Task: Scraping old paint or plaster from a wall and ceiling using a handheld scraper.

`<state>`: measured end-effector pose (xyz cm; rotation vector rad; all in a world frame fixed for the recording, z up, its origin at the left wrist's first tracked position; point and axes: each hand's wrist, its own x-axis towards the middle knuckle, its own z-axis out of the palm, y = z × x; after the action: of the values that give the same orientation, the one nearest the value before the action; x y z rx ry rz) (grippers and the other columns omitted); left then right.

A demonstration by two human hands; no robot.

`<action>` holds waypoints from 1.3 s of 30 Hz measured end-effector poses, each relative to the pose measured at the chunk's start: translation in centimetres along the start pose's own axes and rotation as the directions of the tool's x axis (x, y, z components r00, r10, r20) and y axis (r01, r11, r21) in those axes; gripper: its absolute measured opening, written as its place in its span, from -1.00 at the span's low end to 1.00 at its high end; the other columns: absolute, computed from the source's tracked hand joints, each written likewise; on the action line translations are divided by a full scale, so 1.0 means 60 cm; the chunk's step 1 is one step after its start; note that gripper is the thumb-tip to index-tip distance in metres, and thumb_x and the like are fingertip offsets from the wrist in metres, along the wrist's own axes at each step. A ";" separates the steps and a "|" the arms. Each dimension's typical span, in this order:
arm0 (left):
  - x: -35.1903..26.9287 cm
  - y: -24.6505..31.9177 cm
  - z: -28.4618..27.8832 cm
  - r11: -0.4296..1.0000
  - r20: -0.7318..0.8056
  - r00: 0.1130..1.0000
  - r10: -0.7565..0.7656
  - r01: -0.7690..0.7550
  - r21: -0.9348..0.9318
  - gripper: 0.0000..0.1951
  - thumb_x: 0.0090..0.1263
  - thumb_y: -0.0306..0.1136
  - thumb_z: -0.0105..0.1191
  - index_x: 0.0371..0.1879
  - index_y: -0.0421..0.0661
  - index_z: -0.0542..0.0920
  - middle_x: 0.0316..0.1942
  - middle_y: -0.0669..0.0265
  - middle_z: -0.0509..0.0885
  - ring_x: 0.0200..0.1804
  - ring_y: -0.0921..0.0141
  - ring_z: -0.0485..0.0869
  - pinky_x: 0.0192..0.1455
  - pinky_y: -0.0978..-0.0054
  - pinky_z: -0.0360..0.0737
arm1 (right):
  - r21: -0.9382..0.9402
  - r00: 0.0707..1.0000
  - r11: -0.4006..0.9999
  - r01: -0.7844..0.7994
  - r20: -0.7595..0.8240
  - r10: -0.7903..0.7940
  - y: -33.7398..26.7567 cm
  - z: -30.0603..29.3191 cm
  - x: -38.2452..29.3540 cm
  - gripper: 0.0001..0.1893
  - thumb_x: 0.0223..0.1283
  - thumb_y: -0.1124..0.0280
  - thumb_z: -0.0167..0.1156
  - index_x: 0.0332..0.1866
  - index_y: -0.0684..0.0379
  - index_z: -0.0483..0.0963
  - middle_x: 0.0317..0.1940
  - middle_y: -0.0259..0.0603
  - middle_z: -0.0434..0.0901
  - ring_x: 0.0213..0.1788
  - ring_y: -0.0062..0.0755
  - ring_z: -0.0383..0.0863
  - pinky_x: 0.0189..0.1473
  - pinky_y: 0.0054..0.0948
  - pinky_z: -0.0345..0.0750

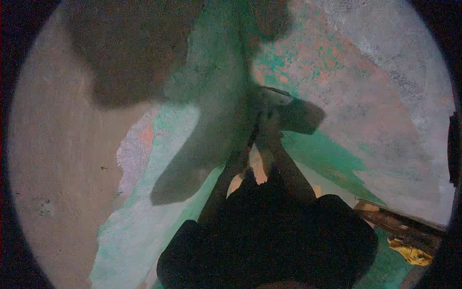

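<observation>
Both arms reach forward to a wall with patchy, peeling paint (177,123), and the hands come close together in deep shadow. My right hand (270,121) is around a slim dark tool (255,133), whose lower end shows a small red spot. A thin dark edge, perhaps the tool's blade, lies against the wall just above the hands. My left hand (244,153) is beside the tool's lower part; its fingers are too dark to make out. Broad shadows of the arms and body fall across the wall.
At the lower right stands a worn wooden board or ledge (397,220), with a crumpled yellow cloth or bag (409,251) beside it. A dark object (453,150) shows at the right rim. My dark clothing fills the lower middle.
</observation>
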<state>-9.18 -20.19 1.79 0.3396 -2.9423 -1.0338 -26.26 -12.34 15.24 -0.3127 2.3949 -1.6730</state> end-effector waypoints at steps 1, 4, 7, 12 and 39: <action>-0.006 -0.005 0.003 0.982 -0.216 0.958 0.189 -0.181 0.056 -0.67 0.29 -0.32 -0.10 -0.01 -0.22 0.45 -0.25 -0.09 0.55 -0.23 0.01 0.52 -0.20 0.11 0.45 | -0.028 0.982 0.993 -0.113 -0.156 0.107 0.004 0.002 -0.005 -0.49 0.28 0.08 -0.04 0.00 0.43 0.36 -0.22 0.11 0.50 -0.15 -0.20 0.45 -0.06 -0.21 0.37; -0.024 -0.002 0.004 0.962 -0.230 0.951 0.207 -0.240 -0.128 -0.72 0.32 -0.33 -0.13 -0.08 -0.22 0.47 -0.31 -0.03 0.58 -0.29 0.07 0.55 -0.25 0.13 0.45 | -0.330 0.965 0.931 0.159 -0.146 -0.217 0.016 -0.004 -0.010 -0.47 0.26 0.07 -0.02 0.03 0.43 0.33 -0.22 0.13 0.48 -0.16 -0.11 0.45 -0.06 -0.14 0.35; -0.017 0.020 -0.006 0.981 0.114 0.980 -0.163 0.149 0.123 -0.74 0.37 -0.30 -0.16 -0.16 -0.22 0.49 -0.41 0.07 0.59 -0.37 0.20 0.57 -0.33 0.21 0.45 | -0.455 0.949 0.833 0.314 0.117 -0.294 0.015 -0.013 -0.002 -0.48 0.28 0.14 -0.03 0.14 0.40 0.25 -0.15 0.15 0.45 -0.11 -0.02 0.44 -0.02 -0.12 0.32; 0.016 0.043 -0.025 0.789 0.280 0.797 -0.535 0.590 -0.171 -0.71 0.39 -0.22 -0.15 -0.14 -0.21 0.47 -0.46 0.14 0.51 -0.38 0.29 0.53 -0.33 0.26 0.45 | 0.386 0.991 0.922 -0.015 0.129 -0.038 0.016 -0.004 0.011 -0.50 0.32 0.17 -0.10 0.20 0.35 0.22 -0.05 0.21 0.39 0.00 0.08 0.39 0.07 -0.13 0.29; 0.002 -0.118 0.205 0.929 -0.514 0.857 0.047 0.151 0.337 -0.61 0.30 -0.17 -0.10 0.01 -0.16 0.45 -0.35 -0.02 0.55 -0.28 0.08 0.55 -0.26 0.17 0.48 | -0.081 0.996 0.997 0.003 0.089 0.004 -0.034 -0.023 0.003 -0.51 0.30 0.09 -0.11 0.09 0.35 0.29 -0.17 0.03 0.42 -0.10 -0.17 0.40 -0.03 -0.27 0.32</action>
<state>-8.79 -17.97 -12.23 0.5978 -2.6086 -0.2987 -26.69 -11.82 17.65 -0.3914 2.4006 -1.5302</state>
